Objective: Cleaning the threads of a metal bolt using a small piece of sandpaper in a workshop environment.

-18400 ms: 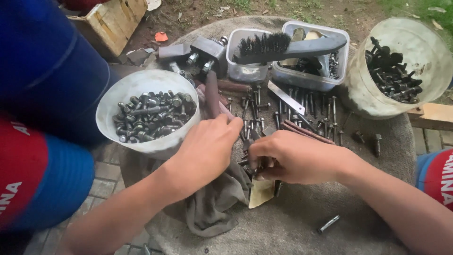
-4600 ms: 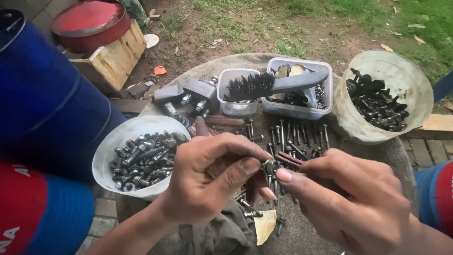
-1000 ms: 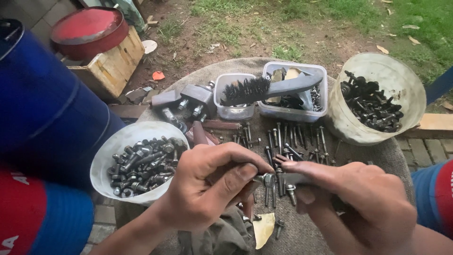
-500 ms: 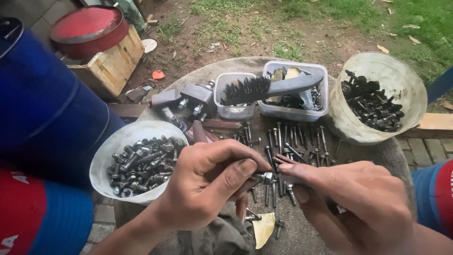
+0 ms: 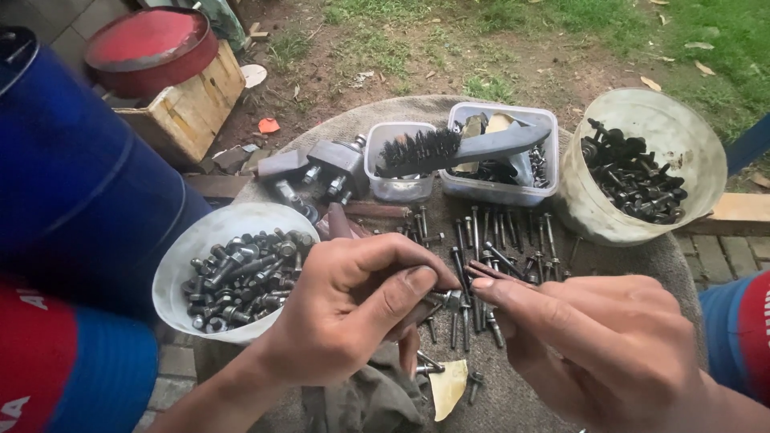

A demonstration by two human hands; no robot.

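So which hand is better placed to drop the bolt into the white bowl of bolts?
Probably the left hand: it pinches the small dark metal bolt and lies right beside the white plastic bowl of bolts. The right hand is farther away, on the opposite side.

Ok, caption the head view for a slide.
Both hands, left hand and right hand, pinch a small bolt above loose screws beside a white bowl of bolts.

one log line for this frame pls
left hand: pinching bolt | right hand: fingertips at same bolt | nearby: white bowl of bolts, wire brush
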